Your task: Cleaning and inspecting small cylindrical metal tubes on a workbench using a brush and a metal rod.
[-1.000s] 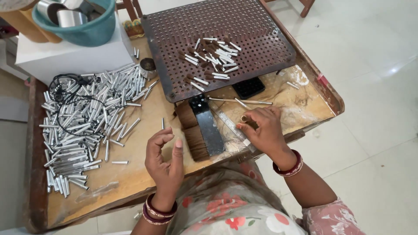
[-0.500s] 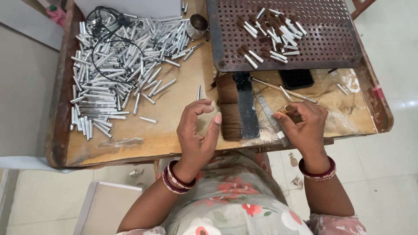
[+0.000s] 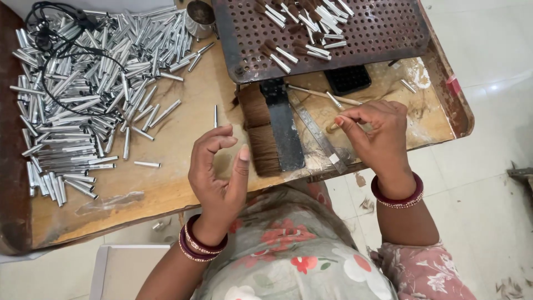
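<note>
Head view: two hands (image 3: 219,166), one perforated tray (image 3: 333,33)

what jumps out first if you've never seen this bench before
The big heap of shiny metal tubes spread over the left half of the wooden table, with a black cable looped on top of it. Next, the dark perforated tray at the top right, with tubes tipped in brown bristle lying on it. In front, the left hand is raised with curled fingers, and the right hand pinches something small beside a bundle of brown bristle.
</note>
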